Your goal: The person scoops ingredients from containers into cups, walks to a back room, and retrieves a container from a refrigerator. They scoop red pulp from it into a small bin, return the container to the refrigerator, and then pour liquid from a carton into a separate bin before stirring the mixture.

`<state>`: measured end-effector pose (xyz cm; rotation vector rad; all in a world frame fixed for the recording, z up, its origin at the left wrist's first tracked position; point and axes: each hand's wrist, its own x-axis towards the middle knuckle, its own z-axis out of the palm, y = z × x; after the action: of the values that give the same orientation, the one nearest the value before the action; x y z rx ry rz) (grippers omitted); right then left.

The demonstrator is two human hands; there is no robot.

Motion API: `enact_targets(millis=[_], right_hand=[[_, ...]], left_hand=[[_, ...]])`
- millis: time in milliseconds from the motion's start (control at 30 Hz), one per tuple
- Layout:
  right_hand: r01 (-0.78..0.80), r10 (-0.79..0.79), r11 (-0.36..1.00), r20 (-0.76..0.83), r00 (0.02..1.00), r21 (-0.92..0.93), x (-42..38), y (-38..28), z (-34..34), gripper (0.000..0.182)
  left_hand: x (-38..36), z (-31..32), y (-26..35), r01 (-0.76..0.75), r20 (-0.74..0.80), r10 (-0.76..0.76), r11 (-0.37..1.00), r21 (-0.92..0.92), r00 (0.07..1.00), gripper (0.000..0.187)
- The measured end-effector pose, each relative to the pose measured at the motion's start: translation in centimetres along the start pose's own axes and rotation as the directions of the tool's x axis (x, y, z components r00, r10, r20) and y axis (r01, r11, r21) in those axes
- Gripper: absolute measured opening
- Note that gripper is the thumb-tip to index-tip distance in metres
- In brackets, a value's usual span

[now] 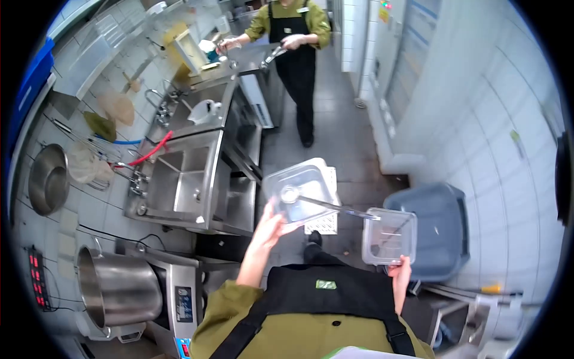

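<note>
Stainless steel runs down one side of this narrow tiled kitchen, and the double sink [185, 179] serves as your landmark. You stand just past its near end, in the aisle, with both hands raised and full. Your left hand [270, 226] grips the larger clear container [302, 191] from underneath at its near edge, fingers curled up around the rim, so it sits tilted with its opening facing you. A ladle [326, 203] lies across it, bowl inside and handle reaching toward the smaller clear container [390, 235], which your right hand [400, 276] pinches at its lower corner, farther from the sink. That makes two containers and one ladle. A white perforated tray [323, 222] shows beneath the larger one; what carries it you cannot tell. A grey bin [439, 230] stands across the aisle from the sink, a large steel pot [116, 287] on the near side of the sink. One co-worker [293, 42] stands beyond the sink's far end.
</note>
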<state>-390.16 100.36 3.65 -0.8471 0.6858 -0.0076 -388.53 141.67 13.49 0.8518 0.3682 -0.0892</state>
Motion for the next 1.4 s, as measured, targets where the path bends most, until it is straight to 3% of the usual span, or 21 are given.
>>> enact_targets(millis=[33, 67, 133, 200, 267, 400, 533, 567, 600, 667, 733, 800, 933, 1100, 1200, 1333, 1400], right_hand=[[0.011, -0.011, 0.997, 0.004, 1.0, 0.071, 3.1, 0.0, 2.5, 0.009], [-0.026, 0.023, 0.999, 0.076, 0.997, 0.029, 6.8, 0.1, 3.8, 0.01], [-0.014, 0.015, 0.999, -0.021, 1.0, 0.038, 10.6, -1.5, 11.3, 0.011], [-0.005, 0.001, 0.995, 0.038, 0.999, 0.097, 14.3, -3.1, 17.9, 0.011], [-0.008, -0.002, 0.992, 0.082, 0.997, 0.125, 20.7, -3.6, 22.3, 0.008], [-0.041, 0.031, 0.988, 0.075, 0.997, 0.146, 32.5, -6.7, 33.6, 0.007], [-0.046, 0.044, 0.996, 0.022, 0.999, 0.07, 48.1, -8.7, 43.3, 0.007], [-0.049, 0.041, 0.993, 0.077, 0.996, 0.103, 51.9, -9.2, 45.4, 0.006], [-0.057, 0.043, 0.993, 0.125, 0.991, 0.103, 55.4, -10.5, 47.6, 0.005], [-0.023, 0.023, 1.0, 0.085, 0.996, 0.001, 60.4, -13.7, 53.2, 0.005], [-0.017, 0.019, 1.0, 0.076, 0.997, -0.022, 63.9, -15.4, 56.6, 0.005], [-0.023, 0.023, 1.0, 0.08, 0.997, -0.01, 70.1, -16.7, 60.7, 0.006], [-0.043, 0.044, 0.998, 0.027, 0.999, -0.048, 80.1, -17.2, 70.9, 0.006], [-0.178, 0.218, 0.966, 0.224, 0.95, -0.188, 97.7, -17.3, 85.3, 0.008], [-0.176, 0.276, 0.933, 0.307, 0.911, -0.315, 103.4, -18.0, 98.3, 0.008], [-0.163, 0.408, 0.862, 0.468, 0.784, -0.48, 111.7, -15.9, 113.2, 0.011], [-0.13, 0.421, 0.832, 0.461, 0.781, -0.539, 113.8, -13.6, 120.7, 0.01]], left_hand=[[3.8, 0.0, 0.8, 0.023, 0.007, -0.024, 1.0, 0.017, 1.0, 0.076], [7.9, 0.4, 1.8, 0.044, 0.017, -0.044, 0.998, 0.04, 0.999, 0.077], [13.8, 3.1, 4.9, 0.058, 0.025, -0.059, 0.998, 0.037, 0.998, 0.077], [19.7, 4.5, 7.5, 0.051, 0.135, -0.056, 0.998, 0.045, 0.989, 0.078], [25.9, 6.4, 9.7, 0.073, 0.054, -0.076, 0.995, 0.061, 0.996, 0.078], [41.1, 9.1, 11.7, 0.142, 0.06, -0.144, 0.99, 0.024, 0.988, 0.074], [59.0, 11.7, 12.7, 0.075, 0.133, -0.072, 0.997, -0.018, 0.989, 0.075], [63.2, 12.8, 13.1, 0.076, 0.07, -0.072, 0.995, -0.066, 0.995, 0.075], [67.2, 14.0, 14.6, 0.181, 0.02, -0.18, 0.983, -0.021, 0.983, 0.075], [75.5, 17.2, 16.7, 0.072, 0.033, -0.074, 0.996, 0.047, 0.997, 0.072], [81.1, 18.6, 19.7, 0.08, 0.033, -0.079, 0.997, -0.016, 0.996, 0.073], [88.9, 19.7, 21.7, 0.068, -0.062, -0.068, 0.998, -0.002, 0.996, 0.072], [100.3, 18.9, 28.3, -0.001, -0.026, -0.001, 0.996, -0.084, 1.0, 0.07], [112.6, 17.7, 36.0, -0.216, -0.244, 0.171, 0.961, -0.171, 0.955, 0.072], [119.2, 15.6, 42.1, -0.38, -0.381, 0.284, 0.902, -0.204, 0.88, 0.072], [124.9, 9.6, 49.5, -0.494, -0.518, 0.289, 0.809, -0.318, 0.805, 0.078], [128.4, 5.4, 52.5, -0.604, -0.568, 0.384, 0.752, -0.265, 0.728, 0.078]])
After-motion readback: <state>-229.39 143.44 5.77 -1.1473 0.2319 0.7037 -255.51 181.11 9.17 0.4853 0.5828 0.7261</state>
